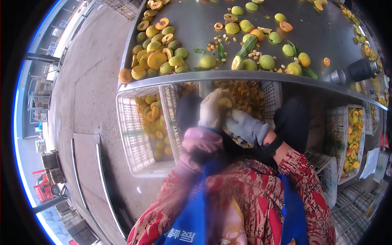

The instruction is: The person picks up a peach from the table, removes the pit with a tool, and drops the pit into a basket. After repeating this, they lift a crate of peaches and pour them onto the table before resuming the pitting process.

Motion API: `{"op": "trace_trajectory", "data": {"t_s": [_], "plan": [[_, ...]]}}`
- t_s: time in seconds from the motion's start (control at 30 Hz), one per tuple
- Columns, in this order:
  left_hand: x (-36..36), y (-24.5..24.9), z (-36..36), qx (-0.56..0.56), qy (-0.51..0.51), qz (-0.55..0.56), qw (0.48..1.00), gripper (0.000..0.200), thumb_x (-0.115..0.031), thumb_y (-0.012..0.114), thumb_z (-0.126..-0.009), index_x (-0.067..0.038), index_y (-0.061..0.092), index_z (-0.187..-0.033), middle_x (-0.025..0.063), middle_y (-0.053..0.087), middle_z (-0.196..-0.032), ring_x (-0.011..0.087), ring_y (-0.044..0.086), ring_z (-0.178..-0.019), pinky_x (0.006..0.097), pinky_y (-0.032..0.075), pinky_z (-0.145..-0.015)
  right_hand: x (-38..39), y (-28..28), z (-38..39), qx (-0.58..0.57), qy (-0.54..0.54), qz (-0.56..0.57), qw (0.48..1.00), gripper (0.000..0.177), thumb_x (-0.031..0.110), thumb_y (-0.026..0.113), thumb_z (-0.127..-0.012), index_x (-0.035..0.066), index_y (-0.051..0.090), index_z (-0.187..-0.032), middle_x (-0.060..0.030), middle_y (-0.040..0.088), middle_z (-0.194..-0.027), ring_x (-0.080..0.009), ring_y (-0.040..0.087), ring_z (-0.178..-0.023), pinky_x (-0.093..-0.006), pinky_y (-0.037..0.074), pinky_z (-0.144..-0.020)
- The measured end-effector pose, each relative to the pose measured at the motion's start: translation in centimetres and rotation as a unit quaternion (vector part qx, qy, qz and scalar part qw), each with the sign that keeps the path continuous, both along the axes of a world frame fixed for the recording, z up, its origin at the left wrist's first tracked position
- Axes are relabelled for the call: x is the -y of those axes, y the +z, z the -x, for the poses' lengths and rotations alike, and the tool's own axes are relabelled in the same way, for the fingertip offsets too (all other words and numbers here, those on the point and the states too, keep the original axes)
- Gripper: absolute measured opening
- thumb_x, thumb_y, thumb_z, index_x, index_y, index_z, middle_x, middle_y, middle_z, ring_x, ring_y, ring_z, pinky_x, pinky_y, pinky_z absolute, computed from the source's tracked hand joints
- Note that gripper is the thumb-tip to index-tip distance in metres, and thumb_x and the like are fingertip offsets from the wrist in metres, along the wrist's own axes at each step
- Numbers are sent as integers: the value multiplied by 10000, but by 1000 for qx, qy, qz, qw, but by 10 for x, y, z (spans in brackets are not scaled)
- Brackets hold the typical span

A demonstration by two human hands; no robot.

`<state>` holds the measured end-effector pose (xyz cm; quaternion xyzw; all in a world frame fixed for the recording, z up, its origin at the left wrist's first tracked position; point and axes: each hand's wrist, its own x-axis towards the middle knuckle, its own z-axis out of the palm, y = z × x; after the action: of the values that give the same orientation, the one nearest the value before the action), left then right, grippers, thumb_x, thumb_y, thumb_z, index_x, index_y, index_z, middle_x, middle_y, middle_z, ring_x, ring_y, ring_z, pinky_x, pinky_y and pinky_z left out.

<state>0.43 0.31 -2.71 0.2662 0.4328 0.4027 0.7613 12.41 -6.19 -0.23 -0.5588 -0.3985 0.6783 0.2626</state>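
Note:
My left hand (213,109), in a whitish glove, is closed around a yellow-green peach-like fruit (225,102) below the table's front edge. Just to its right is my right hand (246,127), in a grey-blue glove with a black band at the wrist. Its fingers are curled toward the left hand, and what they hold, if anything, is hidden. Both hands are above a white crate (274,96) with many cut yellow-orange pieces (245,94), between my knees. The hands are slightly blurred.
Whole fruit, halves, pits and leaves (247,46) lie on the metal table (196,24), halves heaped at its left. A dark flask (359,70) lies near the right edge. A crate of halves (126,130) stands left, another crate (342,143) right.

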Motion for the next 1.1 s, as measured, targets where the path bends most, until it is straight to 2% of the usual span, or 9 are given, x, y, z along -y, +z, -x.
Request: {"op": "trace_trajectory", "data": {"t_s": [0.17,0.33,0.57,0.7,0.87,0.9,0.97,1.03,1.1], "plan": [[1,3,-7,-60,-18,10,998,223,-193,595,-870,23,635,-907,80,640,-767,139,572,-598,247,441,-541,-6,18,-19,53,83,25,995,321,278,497,-911,83,580,-1152,0,543,-720,-92,523,-559,-246,426,-460],[10,5,-9,-132,-49,-41,989,184,-106,632,-843,41,633,-953,77,623,-728,165,611,-623,275,519,-550,0,-8,-37,-133,125,92,979,232,255,505,-891,69,600,-993,-6,531,-689,-104,492,-523,-255,406,-436],[14,14,-7,-116,-83,-13,990,231,-149,582,-857,44,620,-979,69,627,-749,135,582,-574,229,487,-528,14,-9,-22,-49,105,8,993,208,264,488,-905,82,563,-837,7,479,-628,-85,403,-412,-240,313,-366],[14,12,-3,-84,-69,2,994,214,-163,574,-865,29,636,-936,65,623,-732,122,578,-581,235,484,-546,19,-11,-24,-229,54,132,963,280,301,488,-926,147,449,-696,54,399,-547,-64,360,-376,-234,266,-337],[21,8,-1,-270,-167,-170,933,329,-285,601,-871,21,656,-980,56,620,-690,101,543,-591,230,401,-526,24,-15,-32,-349,71,208,911,238,261,435,-967,152,460,-757,67,302,-499,-60,270,-353,-219,213,-339],[17,5,-3,-268,-160,-173,934,329,-285,601,-871,21,656,-980,56,620,-690,101,543,-591,230,401,-526,25,-12,-33,-354,60,222,907,242,260,431,-970,155,458,-752,69,292,-489,-61,265,-347,-219,214,-340],[7,10,-9,-21,-114,-22,993,222,-186,596,-853,8,654,-945,58,625,-727,111,558,-635,231,437,-569,27,-15,-33,-377,69,207,900,274,270,435,-970,164,445,-717,68,297,-480,-60,257,-343,-218,209,-343],[6,4,-21,-65,-51,-23,996,294,-265,586,-854,0,634,-974,65,618,-812,137,567,-694,260,453,-628,28,-22,-36,-403,12,149,903,227,236,454,-951,208,435,-726,75,324,-515,-60,266,-344,-226,196,-314],[4,-15,-21,-161,0,-253,954,248,-213,571,-909,15,652,-962,95,656,-835,181,612,-707,284,493,-637,27,-13,-36,-422,41,137,895,194,220,437,-952,206,475,-763,58,388,-558,-81,346,-384,-236,274,-338]]}}
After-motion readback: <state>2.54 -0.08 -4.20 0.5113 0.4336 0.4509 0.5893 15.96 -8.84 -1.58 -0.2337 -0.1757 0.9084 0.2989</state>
